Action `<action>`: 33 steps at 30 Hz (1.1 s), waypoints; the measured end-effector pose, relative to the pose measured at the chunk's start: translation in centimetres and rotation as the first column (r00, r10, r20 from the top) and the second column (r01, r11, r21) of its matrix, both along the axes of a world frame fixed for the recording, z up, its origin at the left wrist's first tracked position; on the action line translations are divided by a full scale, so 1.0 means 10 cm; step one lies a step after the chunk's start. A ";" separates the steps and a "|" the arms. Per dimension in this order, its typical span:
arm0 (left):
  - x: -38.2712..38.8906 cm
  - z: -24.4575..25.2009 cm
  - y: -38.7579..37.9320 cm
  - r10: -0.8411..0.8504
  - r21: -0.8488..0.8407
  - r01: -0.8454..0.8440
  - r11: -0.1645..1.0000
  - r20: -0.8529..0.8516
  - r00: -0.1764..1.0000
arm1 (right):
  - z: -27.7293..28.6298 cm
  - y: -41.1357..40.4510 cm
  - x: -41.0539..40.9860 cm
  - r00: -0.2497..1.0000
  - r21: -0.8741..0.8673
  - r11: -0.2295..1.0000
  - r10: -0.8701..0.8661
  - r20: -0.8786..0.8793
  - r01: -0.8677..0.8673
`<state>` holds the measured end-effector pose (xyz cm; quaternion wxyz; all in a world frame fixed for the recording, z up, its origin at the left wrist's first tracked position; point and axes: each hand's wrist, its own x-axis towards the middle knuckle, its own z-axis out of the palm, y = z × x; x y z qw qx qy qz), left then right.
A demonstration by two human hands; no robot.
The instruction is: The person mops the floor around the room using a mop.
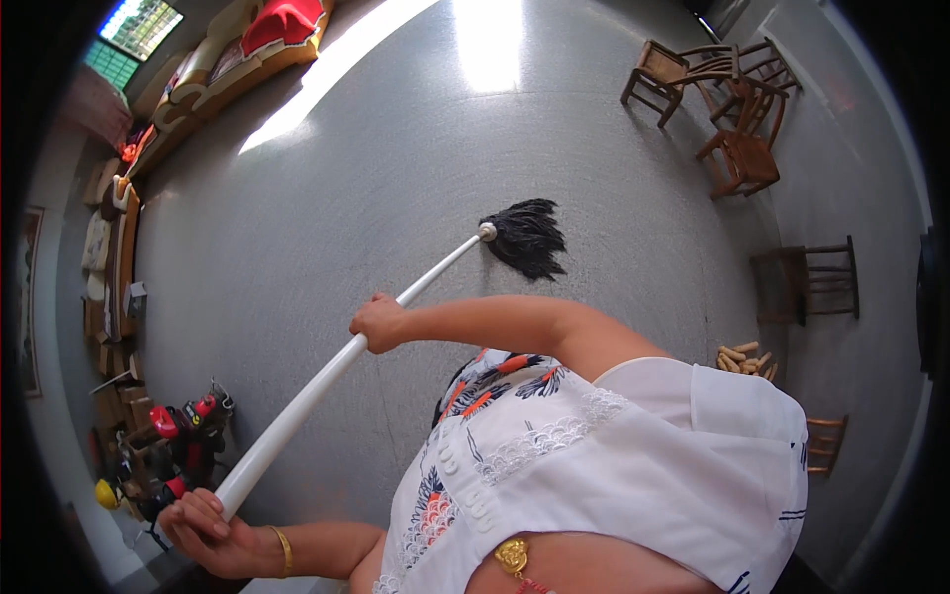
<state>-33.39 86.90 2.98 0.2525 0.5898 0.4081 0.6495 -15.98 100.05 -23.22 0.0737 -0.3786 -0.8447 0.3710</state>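
Observation:
A mop with a white handle (297,408) runs slantwise across the view, and I hold it with both hands. My right hand (380,323) is wrapped around the handle partway along. Around the handle's near end, at lower left, are the fingers of my left hand (204,533); that wrist wears a gold-coloured bangle (282,551). At the far end, a pale round collar (487,232) joins the handle to the dark strands of the mop head (528,239). The strands lie fanned out towards the right on the grey floor (356,185).
Wooden chairs (742,160) stand along the right side, with a small pile of pale, stick-like pieces (742,360) nearby. A sofa (215,89) with a red cloth (282,26) is at upper left. Red and black equipment (189,427) stands at lower left. Bright sunlight (486,44) falls on the far floor.

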 end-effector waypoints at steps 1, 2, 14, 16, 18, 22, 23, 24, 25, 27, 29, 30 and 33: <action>0.01 -0.03 -0.10 0.064 0.015 -0.064 0.998 -0.014 0.998 | 0.00 -0.01 -0.07 0.998 0.021 0.998 0.067 0.007 -0.067; 0.06 -0.07 -0.21 0.157 0.021 -0.158 0.987 0.046 0.987 | -0.09 -0.02 -0.17 0.993 0.056 0.992 0.115 0.022 -0.116; 0.34 -0.65 -0.70 0.862 -0.301 -0.819 0.489 0.024 0.506 | -0.46 -0.13 0.02 0.946 -0.042 0.946 0.322 0.031 -0.320; 0.56 -0.72 -0.61 0.860 -0.363 -0.792 0.491 0.056 0.507 | -0.58 -0.06 0.18 0.945 -0.090 0.943 0.326 0.037 -0.321; 0.78 -0.81 -0.45 0.851 -0.400 -0.767 0.502 0.069 0.521 | -0.68 0.09 0.46 0.958 -0.052 0.958 0.283 0.054 -0.281; 1.28 -0.92 0.07 0.765 -0.453 -0.650 0.610 0.122 0.633 | -0.82 0.49 1.10 0.994 0.014 0.996 0.093 0.049 -0.094; 1.38 -0.95 0.22 0.717 -0.453 -0.598 0.661 0.147 0.682 | -0.87 0.61 1.26 0.998 0.037 0.998 0.050 0.043 -0.051; 1.50 -0.98 0.41 0.659 -0.442 -0.539 0.717 0.178 0.730 | -0.87 0.73 1.47 0.999 0.064 0.998 -0.005 0.037 0.003; 1.64 -1.01 0.60 0.596 -0.429 -0.475 0.768 0.210 0.775 | -0.83 0.84 1.69 0.996 0.031 0.998 -0.063 0.055 0.061; 1.89 -1.05 0.95 0.411 -0.387 -0.296 0.873 0.258 0.874 | -0.93 1.06 2.04 0.980 0.029 0.983 -0.181 0.077 0.179; 2.16 -1.10 1.23 0.263 -0.366 -0.154 0.918 0.270 0.926 | -0.89 1.24 2.48 0.957 0.080 0.957 -0.284 0.065 0.279; 2.33 -1.13 1.37 0.199 -0.346 -0.099 0.933 0.265 0.943 | -0.94 1.31 2.70 0.938 0.083 0.938 -0.341 0.061 0.335; 2.91 -1.22 1.70 0.092 -0.331 -0.016 0.944 0.217 0.972 | -1.11 1.44 3.37 0.872 0.142 0.865 -0.489 0.024 0.482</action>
